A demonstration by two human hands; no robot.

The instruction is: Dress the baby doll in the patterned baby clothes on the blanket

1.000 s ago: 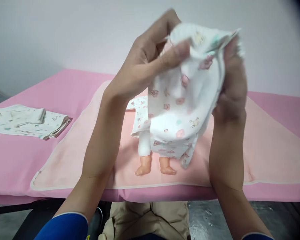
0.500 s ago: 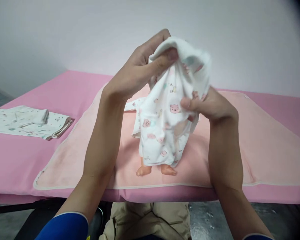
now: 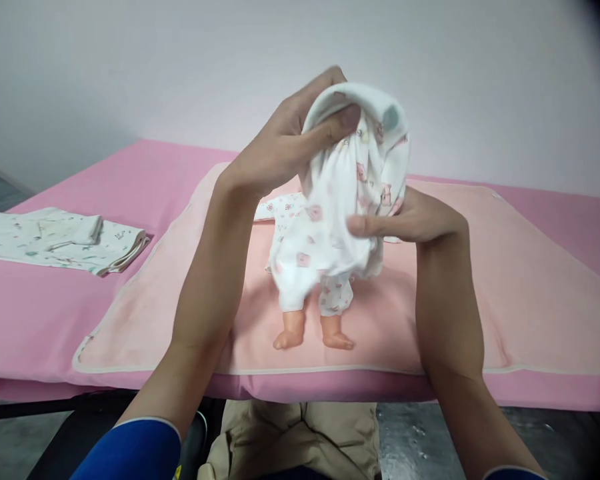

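Above a baby doll (image 3: 291, 328) I hold up a white baby garment (image 3: 333, 183) printed with pink bears; its exact kind is hard to tell. My left hand (image 3: 293, 137) is closed on the upper edge, thumb on the near side and fingers behind. Lower on the right, my right hand (image 3: 420, 217) grips the cloth, its thumb across the front and its fingers hidden. The fabric is bunched, with a curved opening at the top. The doll lies feet toward me in white printed clothes; the raised garment covers its head and most of its torso.
A peach mat (image 3: 150, 320) with a pale edge lies under the doll on a pink padded table (image 3: 25, 320). Folded white printed cloth (image 3: 65, 240) rests at the left. Behind the table stands a pale wall (image 3: 180, 73).
The garment's lower part has been gathered upward, uncovering more of the doll's legs and clothes. My right hand has shifted slightly left; my left hand keeps hold of the upper edge.
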